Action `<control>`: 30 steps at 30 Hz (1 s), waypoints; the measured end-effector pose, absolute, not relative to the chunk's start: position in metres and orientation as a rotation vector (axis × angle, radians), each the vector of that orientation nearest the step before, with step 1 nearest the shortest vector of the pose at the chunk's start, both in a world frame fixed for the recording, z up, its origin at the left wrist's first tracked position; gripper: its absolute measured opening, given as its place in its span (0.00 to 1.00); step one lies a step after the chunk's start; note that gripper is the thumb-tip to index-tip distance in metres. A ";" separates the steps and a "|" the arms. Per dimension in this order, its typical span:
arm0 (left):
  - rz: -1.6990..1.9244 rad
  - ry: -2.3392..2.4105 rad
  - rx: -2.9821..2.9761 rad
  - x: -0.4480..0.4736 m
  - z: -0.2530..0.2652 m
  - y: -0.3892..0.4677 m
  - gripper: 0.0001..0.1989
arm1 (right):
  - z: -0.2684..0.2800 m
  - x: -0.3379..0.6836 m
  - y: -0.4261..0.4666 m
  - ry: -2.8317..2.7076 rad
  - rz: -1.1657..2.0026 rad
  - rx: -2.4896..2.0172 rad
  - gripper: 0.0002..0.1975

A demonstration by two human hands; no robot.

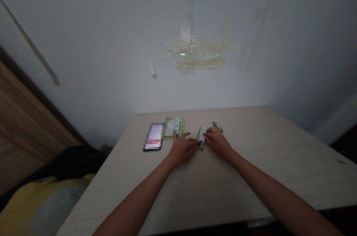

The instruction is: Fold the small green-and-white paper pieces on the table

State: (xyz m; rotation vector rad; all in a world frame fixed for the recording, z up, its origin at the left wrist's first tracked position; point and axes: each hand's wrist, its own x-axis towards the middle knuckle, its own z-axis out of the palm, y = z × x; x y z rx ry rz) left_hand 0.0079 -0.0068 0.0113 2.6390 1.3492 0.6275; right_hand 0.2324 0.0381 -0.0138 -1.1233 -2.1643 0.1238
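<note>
A small, narrow green-and-white packet (202, 135), perhaps folded, lies on the table between my hands. My right hand (219, 142) pinches its right edge with bent fingers. From the other side my left hand (182, 149) reaches in with its fingers spread, the fingertips touching the packet's lower left edge. Just beyond the left hand's raised thumb is a larger flat green packet (172, 126) with a pale printed panel. A small crumpled green piece (217, 126) rests behind my right hand.
A phone (154, 137) with a lit, blurred screen lies left of the larger packet. The pale wooden table (251, 169) meets a grey-white wall (117, 42) bearing old tape (195, 54). Yellow, grey and black cloth (52, 199) is heaped at the table's left side.
</note>
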 end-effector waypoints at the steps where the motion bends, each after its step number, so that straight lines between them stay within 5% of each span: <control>1: 0.627 1.334 2.640 0.008 0.011 -0.007 0.15 | -0.014 0.232 0.038 -2.160 0.142 -1.118 0.11; 30: 0.626 1.470 2.645 0.006 0.006 -0.003 0.11 | -0.016 0.224 0.034 -2.265 0.266 -1.074 0.17</control>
